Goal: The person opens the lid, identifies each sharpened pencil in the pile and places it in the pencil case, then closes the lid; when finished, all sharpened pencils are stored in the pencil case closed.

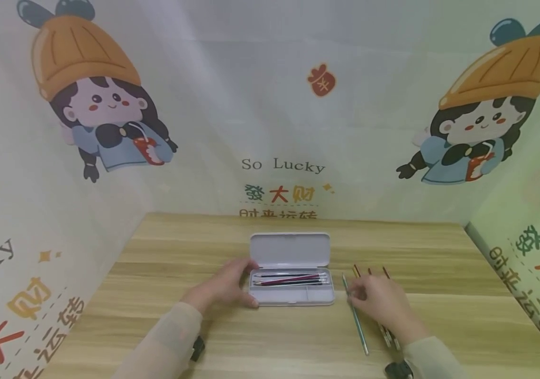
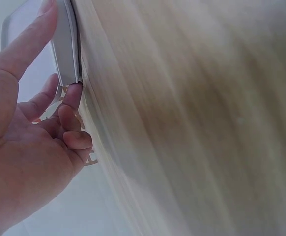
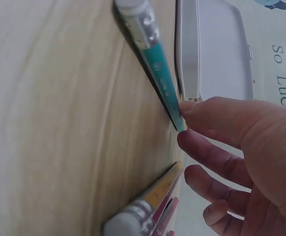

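An open white pencil case (image 1: pixel 273 296) stands on the table with its lid (image 1: pixel 290 249) raised at the back. Several dark and red pencils (image 1: pixel 288 280) lie in its rear compartment. My left hand (image 1: pixel 224 284) grips the left end of the case, thumb at the front corner and fingers towards the back. To the right of the case, my right hand (image 1: pixel 383 299) pinches a teal pencil (image 1: pixel 360 330) between thumb and forefinger. In the right wrist view, the eraser end of this teal pencil (image 3: pixel 158 66) points away from the fingers.
Several more pencils, among them a yellow one (image 3: pixel 157 191), lie beneath and beside my right hand, partly hidden by it. The wooden table (image 1: pixel 194 231) meets a printed cloth backdrop (image 1: pixel 369 142) at the back and sides.
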{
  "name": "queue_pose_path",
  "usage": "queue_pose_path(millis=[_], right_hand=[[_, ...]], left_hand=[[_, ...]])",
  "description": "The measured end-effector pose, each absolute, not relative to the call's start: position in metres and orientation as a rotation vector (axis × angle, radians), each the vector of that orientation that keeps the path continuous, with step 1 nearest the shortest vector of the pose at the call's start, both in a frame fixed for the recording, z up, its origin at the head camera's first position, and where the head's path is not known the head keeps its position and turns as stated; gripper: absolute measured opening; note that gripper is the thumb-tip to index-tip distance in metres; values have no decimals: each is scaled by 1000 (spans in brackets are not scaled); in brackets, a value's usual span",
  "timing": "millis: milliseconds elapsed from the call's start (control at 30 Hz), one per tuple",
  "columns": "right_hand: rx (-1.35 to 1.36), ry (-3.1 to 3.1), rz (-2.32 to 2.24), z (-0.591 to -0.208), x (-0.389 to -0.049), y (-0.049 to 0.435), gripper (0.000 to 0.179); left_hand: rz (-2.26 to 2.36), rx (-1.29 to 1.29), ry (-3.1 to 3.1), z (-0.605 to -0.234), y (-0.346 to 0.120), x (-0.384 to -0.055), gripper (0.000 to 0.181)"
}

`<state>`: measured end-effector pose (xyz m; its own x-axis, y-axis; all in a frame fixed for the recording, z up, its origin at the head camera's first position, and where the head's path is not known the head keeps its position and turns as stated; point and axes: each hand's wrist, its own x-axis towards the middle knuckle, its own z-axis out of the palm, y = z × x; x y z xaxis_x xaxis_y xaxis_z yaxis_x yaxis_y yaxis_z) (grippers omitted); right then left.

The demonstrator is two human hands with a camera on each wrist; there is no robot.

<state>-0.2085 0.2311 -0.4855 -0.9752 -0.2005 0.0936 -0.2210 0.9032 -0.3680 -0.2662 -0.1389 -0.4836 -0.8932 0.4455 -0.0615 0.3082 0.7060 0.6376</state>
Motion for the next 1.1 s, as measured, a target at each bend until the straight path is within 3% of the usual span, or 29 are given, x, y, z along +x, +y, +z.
queue_pose_path(millis=[1100], right_hand=[[240, -3024, 623, -483, -205, 218, 19]], left_hand=[[950, 625, 2708, -487, -142, -266, 84]])
